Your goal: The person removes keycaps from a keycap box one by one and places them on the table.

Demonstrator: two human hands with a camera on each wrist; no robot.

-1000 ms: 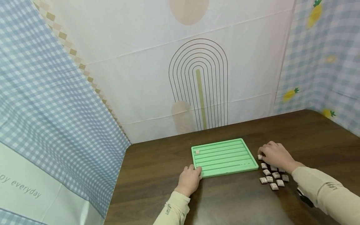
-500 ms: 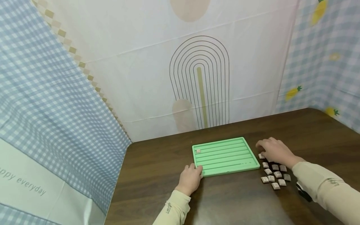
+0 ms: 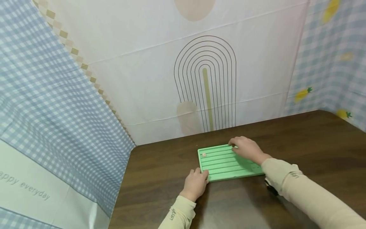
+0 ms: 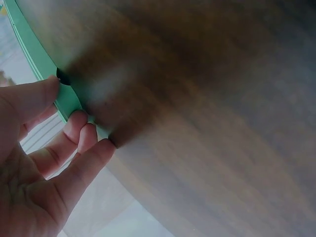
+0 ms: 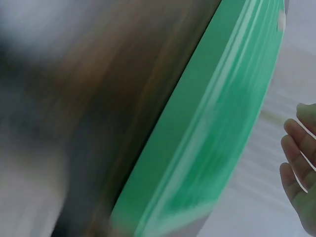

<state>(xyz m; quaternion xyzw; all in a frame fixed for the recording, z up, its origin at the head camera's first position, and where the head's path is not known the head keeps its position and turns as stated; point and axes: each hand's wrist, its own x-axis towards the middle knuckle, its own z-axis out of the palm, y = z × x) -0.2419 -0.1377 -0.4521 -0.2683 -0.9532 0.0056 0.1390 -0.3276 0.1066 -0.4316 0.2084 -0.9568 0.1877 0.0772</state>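
Note:
A shallow green tray (image 3: pixel 223 163) with parallel ridges rests on the dark wooden table. Near its far left corner sits one small pale tile (image 3: pixel 204 155), in the first row. My left hand (image 3: pixel 195 183) grips the tray's near left corner; in the left wrist view, thumb and fingers (image 4: pixel 81 170) meet at the green edge. Over the far right part of the tray hovers my right hand (image 3: pixel 247 149), palm down, with fingers bent. In the right wrist view its fingers (image 5: pixel 298 158) show at the right edge, and I cannot tell whether they hold a tile.
The right sleeve (image 3: pixel 288 178) covers the spot where the loose tiles lay. Brown table top (image 3: pixel 160 178) extends around the tray. Behind it hangs a white cloth (image 3: pixel 143 95) with printed arches, and blue checked cloth (image 3: pixel 57 95) hangs at the left.
My right hand has moved left from the loose tiles to above the tray's far right part, and its sleeve now hides those tiles. The left hand keeps its place at the corner.

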